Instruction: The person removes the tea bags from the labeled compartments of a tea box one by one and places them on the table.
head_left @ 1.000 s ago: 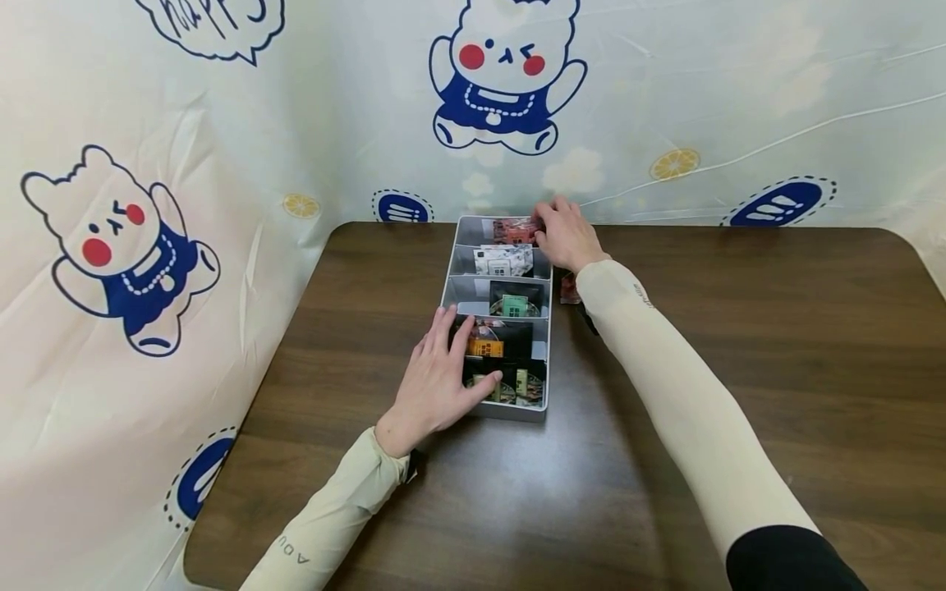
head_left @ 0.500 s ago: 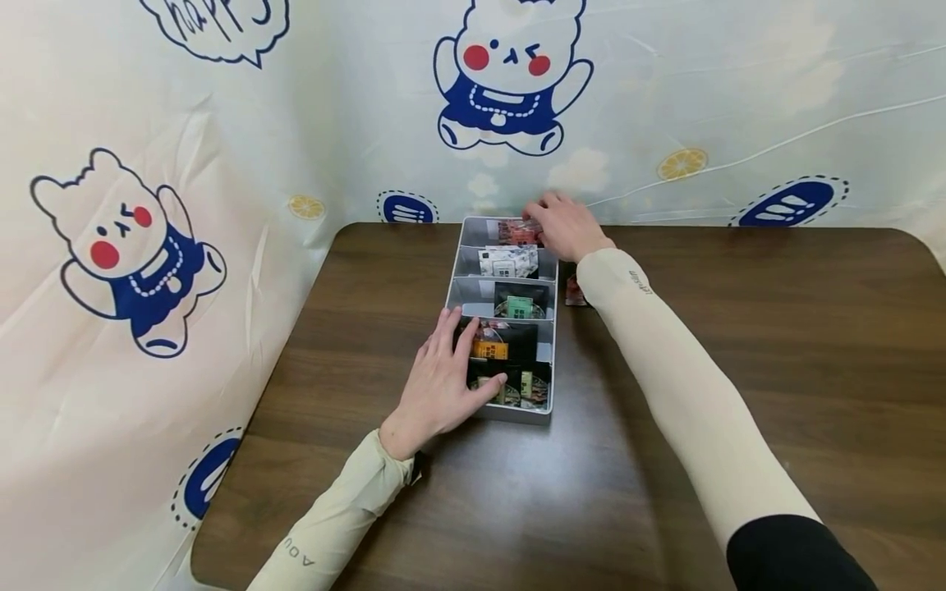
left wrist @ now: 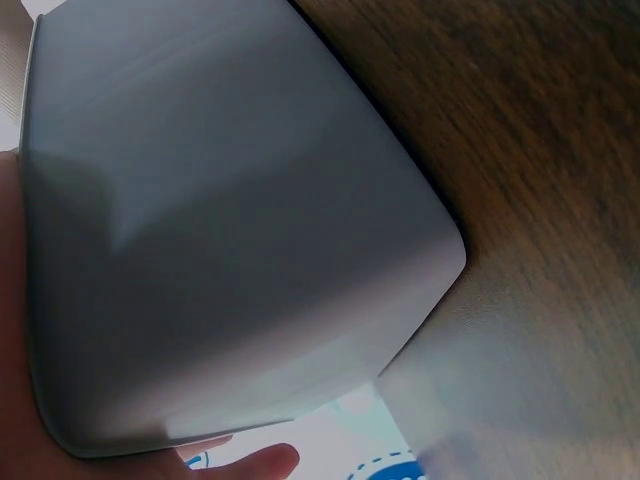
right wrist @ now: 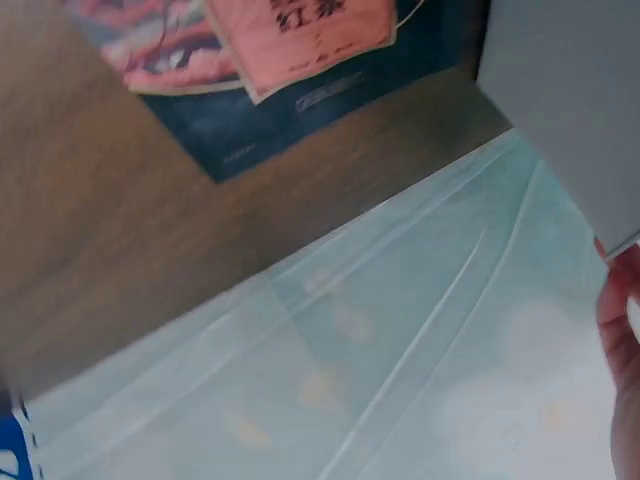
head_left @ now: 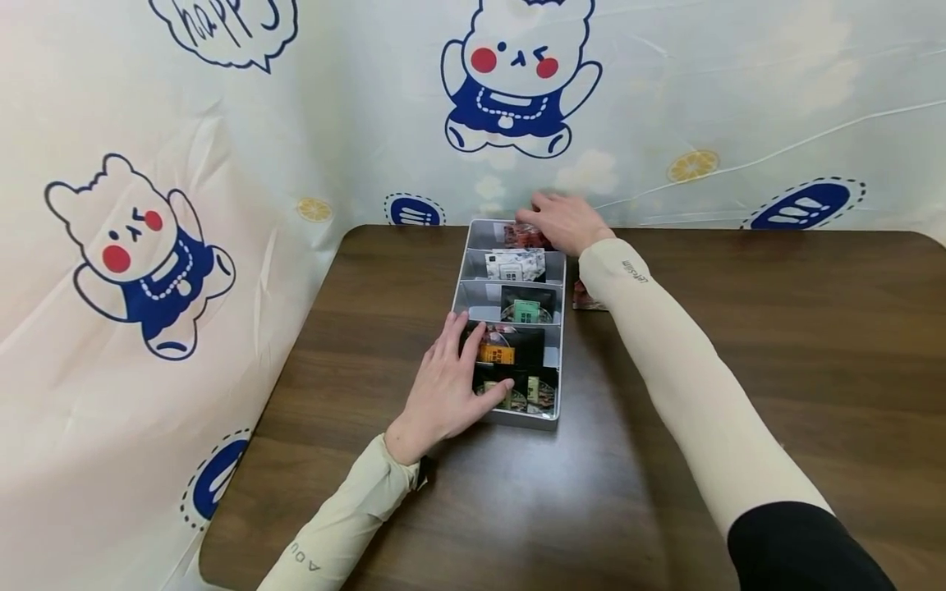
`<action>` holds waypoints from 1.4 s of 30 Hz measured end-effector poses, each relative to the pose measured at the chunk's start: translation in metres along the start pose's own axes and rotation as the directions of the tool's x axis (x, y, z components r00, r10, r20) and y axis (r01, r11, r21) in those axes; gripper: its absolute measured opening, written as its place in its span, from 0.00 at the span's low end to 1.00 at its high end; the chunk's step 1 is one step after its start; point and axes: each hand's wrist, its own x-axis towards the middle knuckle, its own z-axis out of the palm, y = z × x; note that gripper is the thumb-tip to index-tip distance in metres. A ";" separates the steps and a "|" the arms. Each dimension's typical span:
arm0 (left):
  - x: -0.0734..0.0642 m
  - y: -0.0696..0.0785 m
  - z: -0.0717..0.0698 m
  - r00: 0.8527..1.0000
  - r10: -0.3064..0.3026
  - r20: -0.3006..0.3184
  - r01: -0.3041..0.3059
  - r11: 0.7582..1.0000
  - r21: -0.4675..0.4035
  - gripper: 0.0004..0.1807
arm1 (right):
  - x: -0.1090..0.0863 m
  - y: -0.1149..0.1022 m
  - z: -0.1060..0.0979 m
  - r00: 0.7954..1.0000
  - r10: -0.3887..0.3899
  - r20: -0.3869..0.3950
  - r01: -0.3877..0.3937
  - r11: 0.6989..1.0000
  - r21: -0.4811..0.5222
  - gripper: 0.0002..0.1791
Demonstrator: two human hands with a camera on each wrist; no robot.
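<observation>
A long grey divided box [head_left: 521, 419] stands on the table, each compartment holding flat packets. My left hand [head_left: 448, 386] rests over its near left side, fingers spread and thumb across the front compartment. My right hand [head_left: 565, 222] lies over the far right corner, fingertips at the red packet [head_left: 523, 235] in the last compartment; whether they pinch it I cannot tell. Nearer sit a white packet [head_left: 515, 266], a black packet with a green label [head_left: 527, 305], one with an orange label [head_left: 510, 349] and green-labelled packets [head_left: 542, 396]. The left wrist view shows the box's grey wall [left wrist: 230, 220].
A dark packet with a pink-red label [right wrist: 310, 40] lies on the table right of the box, partly under my right forearm in the head view. The brown wooden table [head_left: 776, 345] meets a printed curtain [head_left: 355, 98] at its back edge.
My right hand has shifted slightly left over the far compartment, covering more of the red packet. The left hand keeps its place on the box. The whole view has drifted slightly.
</observation>
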 end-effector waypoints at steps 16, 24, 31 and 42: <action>0.002 0.001 0.001 1.000 0.005 -0.013 -0.005 1.000 -0.003 0.47 | 0.006 0.005 -0.002 0.985 0.160 -0.068 -0.150 0.979 0.138 0.09; 0.001 0.001 0.001 1.000 0.009 -0.021 -0.008 1.000 0.003 0.47 | -0.003 0.000 0.001 0.944 0.304 -0.126 -0.265 0.929 0.260 0.11; 0.001 -0.002 0.000 1.000 -0.002 -0.013 0.002 1.000 0.007 0.47 | -0.015 0.005 -0.010 0.856 0.511 -0.075 -0.279 0.579 0.766 0.10; 0.003 0.001 -0.001 1.000 -0.008 0.011 0.008 1.000 -0.006 0.47 | -0.046 0.023 -0.016 0.702 0.709 -0.062 -0.248 0.326 0.912 0.06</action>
